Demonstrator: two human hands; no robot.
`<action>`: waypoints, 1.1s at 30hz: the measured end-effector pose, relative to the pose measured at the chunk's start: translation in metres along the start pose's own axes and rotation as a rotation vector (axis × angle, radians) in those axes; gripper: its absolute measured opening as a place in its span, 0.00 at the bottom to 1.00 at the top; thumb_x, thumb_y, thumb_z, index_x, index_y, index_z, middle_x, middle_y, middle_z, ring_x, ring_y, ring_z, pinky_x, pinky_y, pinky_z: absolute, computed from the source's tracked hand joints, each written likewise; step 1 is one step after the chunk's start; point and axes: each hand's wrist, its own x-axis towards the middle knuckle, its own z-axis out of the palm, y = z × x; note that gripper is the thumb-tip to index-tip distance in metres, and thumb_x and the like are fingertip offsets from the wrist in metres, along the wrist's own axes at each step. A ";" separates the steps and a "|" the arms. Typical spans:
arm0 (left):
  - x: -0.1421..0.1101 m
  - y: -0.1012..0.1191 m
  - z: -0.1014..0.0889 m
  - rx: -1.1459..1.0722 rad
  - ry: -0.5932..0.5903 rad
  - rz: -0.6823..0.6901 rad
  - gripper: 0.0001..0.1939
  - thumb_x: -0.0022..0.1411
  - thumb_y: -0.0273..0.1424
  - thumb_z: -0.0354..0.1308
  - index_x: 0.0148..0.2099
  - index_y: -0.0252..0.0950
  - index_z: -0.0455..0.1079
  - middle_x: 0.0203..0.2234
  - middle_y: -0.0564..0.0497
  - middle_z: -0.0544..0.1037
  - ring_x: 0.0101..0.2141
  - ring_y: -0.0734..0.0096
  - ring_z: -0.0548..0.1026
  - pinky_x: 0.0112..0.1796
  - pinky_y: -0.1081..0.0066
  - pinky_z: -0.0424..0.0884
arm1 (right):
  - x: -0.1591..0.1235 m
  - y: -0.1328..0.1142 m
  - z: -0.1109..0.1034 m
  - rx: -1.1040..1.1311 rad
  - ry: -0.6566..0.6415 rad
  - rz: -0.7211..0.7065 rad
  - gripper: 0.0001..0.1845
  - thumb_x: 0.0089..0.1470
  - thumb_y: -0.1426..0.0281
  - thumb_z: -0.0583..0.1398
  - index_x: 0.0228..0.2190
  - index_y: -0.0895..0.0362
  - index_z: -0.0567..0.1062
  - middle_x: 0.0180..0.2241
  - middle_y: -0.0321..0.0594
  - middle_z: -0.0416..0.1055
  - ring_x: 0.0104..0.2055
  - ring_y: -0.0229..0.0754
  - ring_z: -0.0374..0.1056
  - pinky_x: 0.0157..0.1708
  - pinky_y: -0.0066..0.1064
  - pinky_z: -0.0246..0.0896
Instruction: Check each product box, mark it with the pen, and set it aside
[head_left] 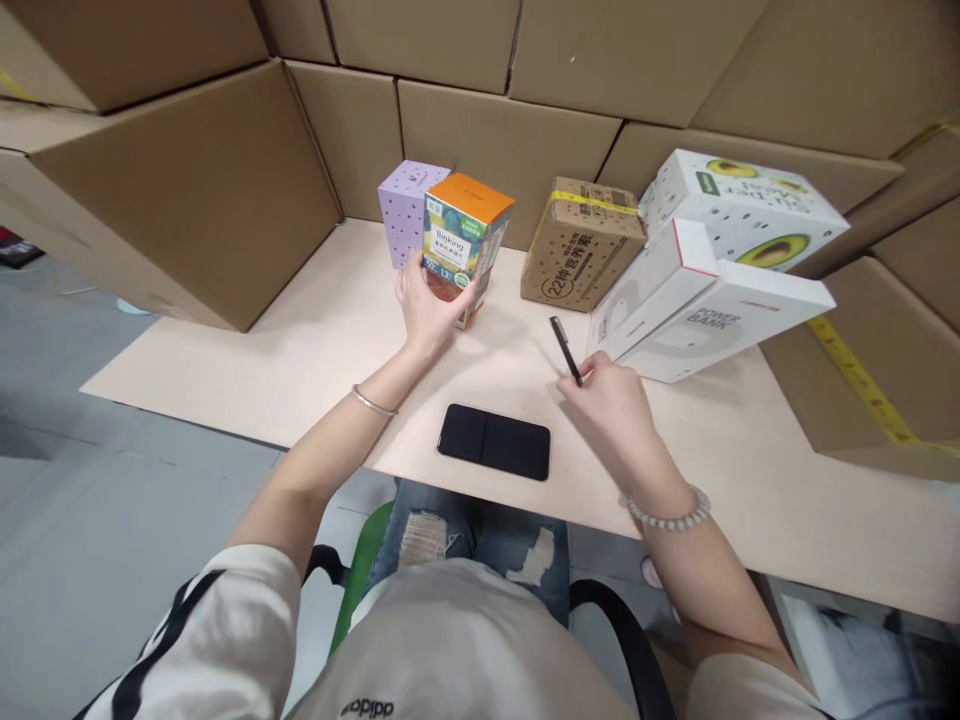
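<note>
My left hand [431,300] is closed around the lower part of an orange and green Binking box [457,235], which stands upright or nearly so; I cannot tell whether its base touches the table. Right behind it, to the left, is a lilac dotted box [400,215]. Between the fingertips of my right hand [611,395] is a black pen [564,348], its clip end pointing up and away from me. A dark smartphone [495,442] lies flat on the table between my forearms, its screen black.
On the right of the pale table [300,350] stand a brown carton with yellow tape [583,245], a white avocado-print box [739,215] and white power bank boxes [720,325]. Large cardboard boxes [172,190] wall the left, back and right sides. The near table edge is by my lap.
</note>
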 end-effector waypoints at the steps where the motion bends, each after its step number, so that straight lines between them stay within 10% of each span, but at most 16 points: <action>1: -0.001 0.003 -0.003 0.007 0.003 0.026 0.52 0.54 0.64 0.73 0.68 0.42 0.58 0.64 0.36 0.73 0.68 0.38 0.70 0.74 0.38 0.55 | 0.000 0.001 0.001 0.137 0.021 -0.012 0.11 0.56 0.67 0.61 0.41 0.57 0.76 0.28 0.44 0.79 0.33 0.52 0.77 0.34 0.37 0.64; 6: -0.013 0.029 -0.015 -0.076 -0.100 0.224 0.56 0.51 0.68 0.71 0.69 0.43 0.56 0.63 0.37 0.70 0.67 0.39 0.71 0.69 0.44 0.67 | 0.002 0.002 0.010 0.933 -0.043 -0.080 0.22 0.62 0.53 0.56 0.50 0.53 0.74 0.31 0.38 0.82 0.23 0.42 0.76 0.26 0.33 0.69; 10: -0.026 0.053 -0.017 -0.079 -0.216 0.266 0.59 0.44 0.70 0.73 0.67 0.45 0.59 0.61 0.38 0.71 0.66 0.34 0.72 0.67 0.37 0.68 | 0.005 0.000 0.013 1.153 -0.103 -0.119 0.34 0.58 0.43 0.60 0.56 0.53 0.74 0.50 0.50 0.86 0.49 0.53 0.85 0.49 0.46 0.80; 17: -0.033 0.066 -0.017 -0.065 -0.243 0.354 0.54 0.45 0.67 0.75 0.65 0.45 0.65 0.60 0.40 0.73 0.69 0.32 0.68 0.76 0.29 0.50 | 0.014 -0.002 0.025 1.226 -0.127 -0.357 0.66 0.35 0.26 0.69 0.68 0.45 0.65 0.76 0.49 0.64 0.78 0.57 0.62 0.73 0.51 0.63; 25: -0.047 0.058 0.001 -0.093 -0.451 0.637 0.36 0.55 0.64 0.71 0.57 0.50 0.73 0.56 0.46 0.80 0.67 0.40 0.75 0.74 0.31 0.59 | 0.015 -0.008 0.043 1.526 -0.216 -0.158 0.40 0.45 0.39 0.71 0.53 0.48 0.78 0.62 0.45 0.80 0.71 0.57 0.69 0.73 0.53 0.64; 33: -0.035 0.068 -0.010 -0.020 -0.621 0.731 0.16 0.71 0.50 0.64 0.54 0.50 0.77 0.55 0.49 0.86 0.68 0.49 0.78 0.72 0.37 0.68 | 0.012 -0.005 0.030 1.499 -0.266 -0.111 0.42 0.45 0.38 0.68 0.55 0.48 0.77 0.66 0.45 0.77 0.72 0.57 0.68 0.70 0.51 0.68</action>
